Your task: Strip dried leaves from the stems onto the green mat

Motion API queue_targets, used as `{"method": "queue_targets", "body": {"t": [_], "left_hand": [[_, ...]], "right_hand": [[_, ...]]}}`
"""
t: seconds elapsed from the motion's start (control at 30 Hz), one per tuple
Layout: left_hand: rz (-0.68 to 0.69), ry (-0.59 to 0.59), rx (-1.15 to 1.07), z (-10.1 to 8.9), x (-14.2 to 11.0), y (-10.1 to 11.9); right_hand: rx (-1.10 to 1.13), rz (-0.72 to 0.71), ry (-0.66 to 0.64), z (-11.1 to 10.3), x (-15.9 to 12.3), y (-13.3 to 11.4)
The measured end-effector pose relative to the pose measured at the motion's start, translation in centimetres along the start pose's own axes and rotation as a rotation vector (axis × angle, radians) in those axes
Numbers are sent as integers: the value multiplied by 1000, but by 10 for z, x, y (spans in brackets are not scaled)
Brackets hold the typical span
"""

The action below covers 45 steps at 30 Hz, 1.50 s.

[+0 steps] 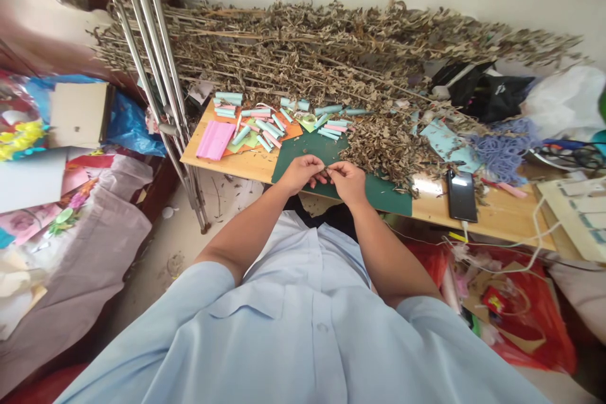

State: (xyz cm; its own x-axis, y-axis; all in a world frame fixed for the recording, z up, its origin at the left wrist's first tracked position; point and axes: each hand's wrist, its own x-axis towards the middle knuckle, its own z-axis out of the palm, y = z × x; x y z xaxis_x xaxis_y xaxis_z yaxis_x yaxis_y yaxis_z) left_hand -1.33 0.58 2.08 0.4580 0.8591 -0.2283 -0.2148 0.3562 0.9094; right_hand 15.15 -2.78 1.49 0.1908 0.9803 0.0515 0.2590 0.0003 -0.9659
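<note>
My left hand and my right hand meet over the dark green cutting mat at the near edge of the wooden table. Both hands pinch a small thin dark piece between their fingertips; it is too small to name. A heap of loose dried leaves lies just right of my hands. Long dried branches are piled along the back of the table. Rolled light blue and pink paper tubes lie scattered behind the mat.
A pink paper sheet lies at the table's left end. A black phone on a cable rests at the right. Metal crutches lean by the table's left corner. Bags, cloth and cluttered craft things crowd both sides.
</note>
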Motion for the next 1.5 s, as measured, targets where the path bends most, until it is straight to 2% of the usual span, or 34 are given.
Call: {"method": "queue_targets", "body": {"t": [0.13,0.4,0.77,1.07,1.3,1.5], "left_hand": [[6,-6,-3,-1,1,-1],[66,102,41,7,-1,-2],[75,157,60,11,-1,-1],[120,199,67,11,0,-8],[113,217,77,12,-1,-7],[91,182,70,11,-2,-5]], "right_hand": [[15,-5,-8,0,0,-1],[29,7,-25,-4,-1,0],[129,65,70,6,-5,-8],[74,91,118,10,-3,-9],[86,91,212,11,2,0],[68,66,166,5,5,3]]}}
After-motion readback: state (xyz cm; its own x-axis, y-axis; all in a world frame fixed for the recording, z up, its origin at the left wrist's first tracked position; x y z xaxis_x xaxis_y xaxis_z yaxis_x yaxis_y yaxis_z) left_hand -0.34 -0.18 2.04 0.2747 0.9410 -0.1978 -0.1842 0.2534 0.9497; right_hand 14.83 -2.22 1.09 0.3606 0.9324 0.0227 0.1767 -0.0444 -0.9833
